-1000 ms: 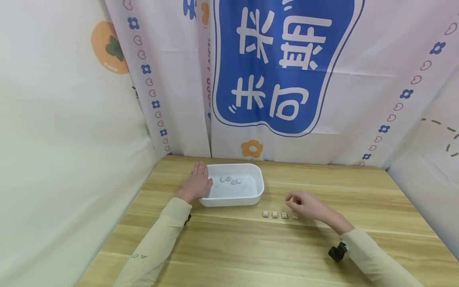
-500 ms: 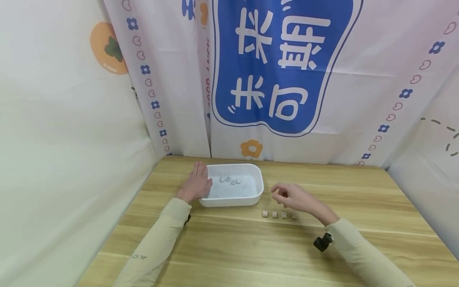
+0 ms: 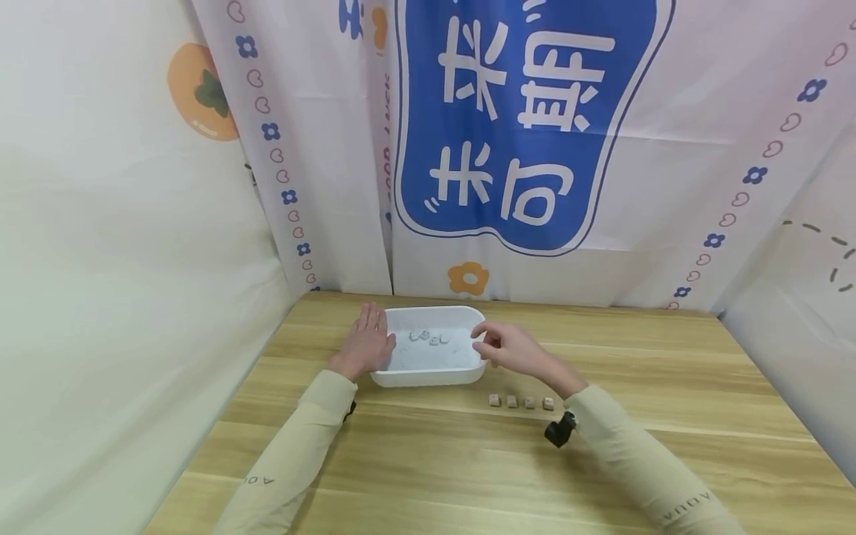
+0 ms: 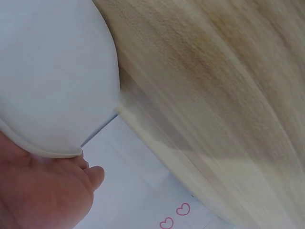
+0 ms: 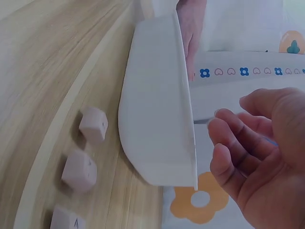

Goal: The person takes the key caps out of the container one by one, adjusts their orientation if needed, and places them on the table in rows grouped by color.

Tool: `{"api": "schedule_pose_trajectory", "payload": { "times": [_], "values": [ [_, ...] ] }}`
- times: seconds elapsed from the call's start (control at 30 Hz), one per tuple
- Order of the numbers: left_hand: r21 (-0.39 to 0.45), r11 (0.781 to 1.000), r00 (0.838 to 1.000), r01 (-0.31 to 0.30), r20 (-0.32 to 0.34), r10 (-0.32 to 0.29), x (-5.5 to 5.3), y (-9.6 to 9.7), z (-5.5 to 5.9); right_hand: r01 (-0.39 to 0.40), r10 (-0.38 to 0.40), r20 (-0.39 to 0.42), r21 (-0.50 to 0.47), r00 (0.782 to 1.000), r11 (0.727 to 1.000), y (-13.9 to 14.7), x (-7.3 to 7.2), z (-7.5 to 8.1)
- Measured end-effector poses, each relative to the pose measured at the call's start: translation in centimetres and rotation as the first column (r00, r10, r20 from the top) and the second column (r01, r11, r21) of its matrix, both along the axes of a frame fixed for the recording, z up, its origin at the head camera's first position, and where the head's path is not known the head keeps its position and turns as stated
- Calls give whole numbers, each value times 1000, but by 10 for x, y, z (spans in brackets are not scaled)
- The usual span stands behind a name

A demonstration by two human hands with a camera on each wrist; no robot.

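A white rectangular plastic tub [image 3: 428, 378] stands at the back of the table, with several small pale pieces [image 3: 435, 341] inside, too small to make out. My left hand [image 3: 363, 346] rests on the tub's left rim, fingers stretched out. Over the right rim hovers my right hand [image 3: 511, 349], its fingers loosely curled; in the right wrist view a gap parts thumb from fingers and nothing shows between them. Several small pale pink blocks like keycaps [image 3: 511, 401] lie in a row in front of the tub's right corner. Dark marks show on their faces in the right wrist view.
The wood-grain table [image 3: 428, 461] reaches back to a printed curtain [image 3: 321, 186]. Plain cloth [image 3: 120, 260] hangs along the left side, another sheet [image 3: 816, 297] along the right. A black wrist camera [image 3: 560, 429] sits on the right forearm.
My right hand has moved left, from above the right end of the row of blocks to the tub's right rim. The left hand and the tub have stayed where they were.
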State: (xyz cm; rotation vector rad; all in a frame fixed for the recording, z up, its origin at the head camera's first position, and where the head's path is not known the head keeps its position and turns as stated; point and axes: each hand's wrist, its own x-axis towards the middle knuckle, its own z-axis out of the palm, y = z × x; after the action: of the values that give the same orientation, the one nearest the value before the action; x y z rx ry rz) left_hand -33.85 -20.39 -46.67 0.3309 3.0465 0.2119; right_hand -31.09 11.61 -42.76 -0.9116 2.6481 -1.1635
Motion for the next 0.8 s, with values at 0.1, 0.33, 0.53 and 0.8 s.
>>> {"api": "schedule_pose_trajectory", "payload": {
  "times": [0.1,0.33,0.53,0.8],
  "values": [
    [5,1000,1000,-2,1,2,0,0,0,5,-5,-29,-10,1000,1000,-9,-5,-3],
    [0,1000,1000,-6,2,6,3,2,4,-7,6,-90,-17,996,1000,-28,-15,-8],
    [-12,1000,1000,-18,14,18,3,5,2,-43,43,-48,-6,998,999,-48,-23,-23],
    [-9,1000,999,-28,16,28,2,3,2,-31,31,4,27,1000,999,-73,-31,-31]
  ]
}}
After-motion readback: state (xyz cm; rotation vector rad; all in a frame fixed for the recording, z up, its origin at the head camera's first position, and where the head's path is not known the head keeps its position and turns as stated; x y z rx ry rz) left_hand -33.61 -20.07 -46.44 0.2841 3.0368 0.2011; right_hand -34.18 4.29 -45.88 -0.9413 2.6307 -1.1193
